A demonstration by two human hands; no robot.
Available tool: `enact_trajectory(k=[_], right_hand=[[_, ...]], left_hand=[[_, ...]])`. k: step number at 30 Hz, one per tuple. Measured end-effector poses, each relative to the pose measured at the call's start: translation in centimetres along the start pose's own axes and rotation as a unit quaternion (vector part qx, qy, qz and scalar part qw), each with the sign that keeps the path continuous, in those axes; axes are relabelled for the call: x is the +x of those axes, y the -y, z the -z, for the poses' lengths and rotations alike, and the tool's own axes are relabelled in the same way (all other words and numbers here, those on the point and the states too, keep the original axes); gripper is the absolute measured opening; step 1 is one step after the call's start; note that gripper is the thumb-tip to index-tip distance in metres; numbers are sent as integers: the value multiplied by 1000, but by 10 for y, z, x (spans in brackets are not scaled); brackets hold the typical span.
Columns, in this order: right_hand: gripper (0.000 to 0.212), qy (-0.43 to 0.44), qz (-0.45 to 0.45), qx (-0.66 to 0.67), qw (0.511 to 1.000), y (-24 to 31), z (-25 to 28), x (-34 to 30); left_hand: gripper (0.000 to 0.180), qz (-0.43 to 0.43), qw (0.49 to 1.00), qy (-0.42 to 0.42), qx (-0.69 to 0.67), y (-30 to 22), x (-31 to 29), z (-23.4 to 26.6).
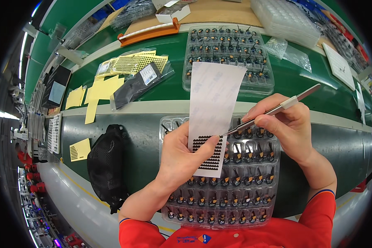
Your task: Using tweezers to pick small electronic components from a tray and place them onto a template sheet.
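Faint bluish print repeats across the upper part of a long white backing sheet, too pale to read. A white label with small dark print sits on the black bag further back on the counter, and a blue-and-orange emblem with blue lettering marks the red shirt.

The sheet is between the two hands, raised over a clear blister tray of small black parts with tan tabs. The left hand pinches its lower left edge, thumb lying across the rows of black adhesive strips. The right hand grips metal tweezers wrapped in a pale sleeve; their tips meet the sheet's right side by the top row, though whether they have hold of a strip cannot be told. The hands are apart.
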State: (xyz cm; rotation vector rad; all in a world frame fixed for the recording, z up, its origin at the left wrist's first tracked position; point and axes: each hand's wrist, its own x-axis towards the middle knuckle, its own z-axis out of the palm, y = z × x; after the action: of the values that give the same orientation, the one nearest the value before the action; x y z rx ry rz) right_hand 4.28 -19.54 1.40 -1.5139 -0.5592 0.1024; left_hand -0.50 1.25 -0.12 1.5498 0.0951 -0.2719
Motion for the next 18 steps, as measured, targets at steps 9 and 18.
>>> enact_trajectory(k=[9,18], right_hand=[[11,-11,-46,25,999,-1,-1,-2],[17,-50,-108,90,989,-10,8,0]], left_hand=[[20,-11,1000,0,7,2,0,0],[19,19,999,-3,-38,-5,-1,-4]])
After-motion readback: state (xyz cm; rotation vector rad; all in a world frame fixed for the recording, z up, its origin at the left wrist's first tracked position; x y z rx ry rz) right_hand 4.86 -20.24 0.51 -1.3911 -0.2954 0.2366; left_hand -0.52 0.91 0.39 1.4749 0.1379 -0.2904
